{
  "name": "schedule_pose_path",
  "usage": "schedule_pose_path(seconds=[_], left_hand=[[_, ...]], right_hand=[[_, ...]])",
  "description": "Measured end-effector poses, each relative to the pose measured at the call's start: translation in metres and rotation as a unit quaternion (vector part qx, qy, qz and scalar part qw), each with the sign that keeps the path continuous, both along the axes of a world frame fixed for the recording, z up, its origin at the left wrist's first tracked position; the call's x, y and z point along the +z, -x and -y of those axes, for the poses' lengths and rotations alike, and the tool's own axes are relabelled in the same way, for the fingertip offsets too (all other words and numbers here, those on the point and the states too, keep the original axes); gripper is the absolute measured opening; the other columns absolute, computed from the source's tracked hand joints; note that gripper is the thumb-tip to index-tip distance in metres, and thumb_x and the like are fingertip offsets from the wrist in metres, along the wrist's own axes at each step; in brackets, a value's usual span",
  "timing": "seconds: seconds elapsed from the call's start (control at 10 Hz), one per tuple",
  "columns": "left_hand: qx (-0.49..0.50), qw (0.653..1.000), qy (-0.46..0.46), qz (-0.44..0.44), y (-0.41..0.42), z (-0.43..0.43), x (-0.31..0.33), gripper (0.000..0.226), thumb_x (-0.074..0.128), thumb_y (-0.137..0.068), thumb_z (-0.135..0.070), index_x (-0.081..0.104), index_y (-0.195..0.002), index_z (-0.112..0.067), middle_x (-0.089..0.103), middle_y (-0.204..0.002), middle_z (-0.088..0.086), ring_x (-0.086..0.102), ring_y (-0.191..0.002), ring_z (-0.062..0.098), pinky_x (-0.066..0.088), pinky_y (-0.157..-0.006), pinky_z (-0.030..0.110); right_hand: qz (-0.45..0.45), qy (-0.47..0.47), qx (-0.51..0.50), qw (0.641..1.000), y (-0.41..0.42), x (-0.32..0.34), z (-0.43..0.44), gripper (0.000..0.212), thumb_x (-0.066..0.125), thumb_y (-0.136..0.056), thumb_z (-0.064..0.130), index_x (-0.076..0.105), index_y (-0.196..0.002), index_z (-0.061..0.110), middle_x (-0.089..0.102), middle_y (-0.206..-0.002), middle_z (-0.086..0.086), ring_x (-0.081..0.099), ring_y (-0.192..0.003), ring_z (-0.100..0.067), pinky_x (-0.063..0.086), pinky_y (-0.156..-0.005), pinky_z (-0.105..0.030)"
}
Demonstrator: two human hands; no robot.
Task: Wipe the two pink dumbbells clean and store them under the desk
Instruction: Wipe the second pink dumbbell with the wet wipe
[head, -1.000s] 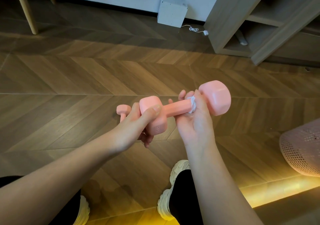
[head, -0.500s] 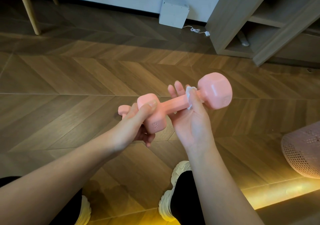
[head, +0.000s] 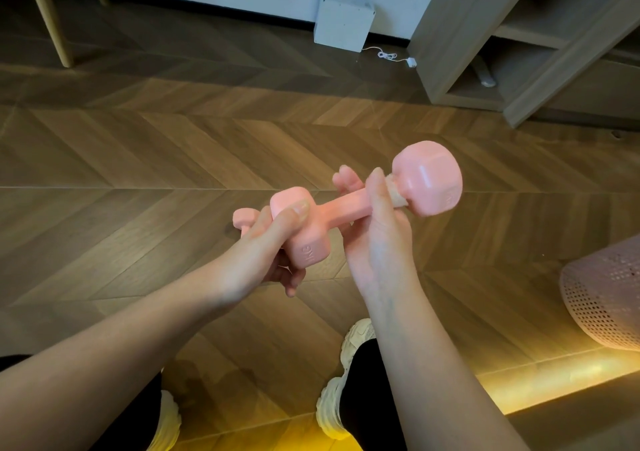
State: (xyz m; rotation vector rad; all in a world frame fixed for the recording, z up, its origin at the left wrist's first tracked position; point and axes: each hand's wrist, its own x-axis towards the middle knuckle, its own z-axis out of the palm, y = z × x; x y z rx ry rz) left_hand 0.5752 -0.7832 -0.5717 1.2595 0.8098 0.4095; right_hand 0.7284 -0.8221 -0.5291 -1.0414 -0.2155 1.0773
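Pink dumbbell (head: 343,208) is held in mid-air above the wooden floor (head: 138,173), roughly level, with its far head raised slightly toward the right. Its near head, marked with raised lettering, is clasped by the left grip (head: 266,253): the thumb is laid over the top of that head and the fingers are curled beneath it. The handle is enclosed by the right grip (head: 377,239) just beside the far head, the thumb lying across the front and the fingertips showing behind the bar. A white wad (head: 394,196) is pinched under that thumb against the neck where the handle meets the far head; only a small part of it is seen, and whether it is tissue or cloth cannot be told. A second pink dumbbell (head: 244,216) is partly seen on the floor behind the left grip, most of it hidden by the knuckles. Two pale shoes (head: 332,412) are planted on the floor below the forearms. A grey wooden shelf unit (head: 450,34) stands at the upper right, and a white box (head: 343,19) is set against the wall just beside it, with a thin white cable (head: 388,55) trailing between them. A pink perforated object (head: 609,298) is cut off by the right edge, and light wooden legs (head: 52,17) are seen at the upper left
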Motion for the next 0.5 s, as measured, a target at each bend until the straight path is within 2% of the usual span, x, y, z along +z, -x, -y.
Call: schedule_pose_path(seconds=[0.1, 0.2, 0.3, 0.4, 0.5], left_hand=[[-0.009, 1.0, 0.007, 0.0, 0.002, -0.001, -0.003, 0.026, 0.047, -0.094, -0.062, 0.056, -0.099, -0.038, 0.059, -0.08, 0.0, 0.058, -0.06, 0.011, 0.045, -0.053, 0.022], [0.007, 0.999, -0.047, -0.025, -0.002, 0.002, -0.004, 0.046, 0.052, -0.075, -0.076, 0.047, -0.104, -0.041, 0.058, -0.083, 0.005, 0.057, -0.06, 0.014, 0.044, -0.053, 0.025], [-0.001, 0.986, -0.15, -0.069, -0.004, 0.002, 0.0, 0.072, 0.055, -0.068, -0.078, 0.034, -0.12, -0.032, 0.057, -0.097, 0.0, 0.054, -0.073, 0.013, 0.043, -0.06, 0.026], [-0.002, 0.991, -0.121, -0.055, -0.005, 0.0, 0.008, 0.077, 0.052, -0.066, -0.076, 0.036, -0.123, -0.027, 0.058, -0.096, 0.005, 0.057, -0.066, 0.014, 0.045, -0.057, 0.026], [-0.009, 0.997, 0.079, 0.015, -0.008, -0.002, 0.013, 0.082, 0.049, -0.071, -0.074, 0.051, -0.119, -0.008, 0.053, -0.081, 0.019, 0.054, -0.052, 0.023, 0.05, -0.048, 0.033]], right_hand=[[-0.08, 0.004, -0.059, 0.995, -0.007, 0.0, -0.002, 0.043, 0.061, -0.096, 0.03, 0.045, -0.133, 0.015, 0.077, -0.094, -0.003, 0.072, -0.101, -0.017, 0.05, -0.099, -0.042], [-0.163, 0.01, -0.086, 0.983, -0.013, -0.006, -0.003, 0.033, 0.061, -0.096, 0.029, 0.051, -0.126, 0.02, 0.076, -0.093, 0.004, 0.071, -0.103, -0.017, 0.045, -0.103, -0.048], [-0.204, 0.019, -0.109, 0.973, -0.016, -0.01, -0.003, 0.017, 0.057, -0.098, 0.027, 0.054, -0.113, 0.02, 0.074, -0.089, 0.007, 0.068, -0.097, -0.018, 0.041, -0.103, -0.048], [-0.209, -0.008, -0.086, 0.974, -0.019, -0.009, 0.001, 0.022, 0.061, -0.095, 0.026, 0.054, -0.115, 0.021, 0.074, -0.093, 0.008, 0.069, -0.1, -0.018, 0.042, -0.102, -0.048], [-0.177, -0.052, -0.047, 0.982, -0.018, -0.003, 0.003, 0.045, 0.07, -0.084, 0.023, 0.054, -0.126, 0.021, 0.075, -0.101, 0.005, 0.07, -0.106, -0.018, 0.045, -0.101, -0.048]])
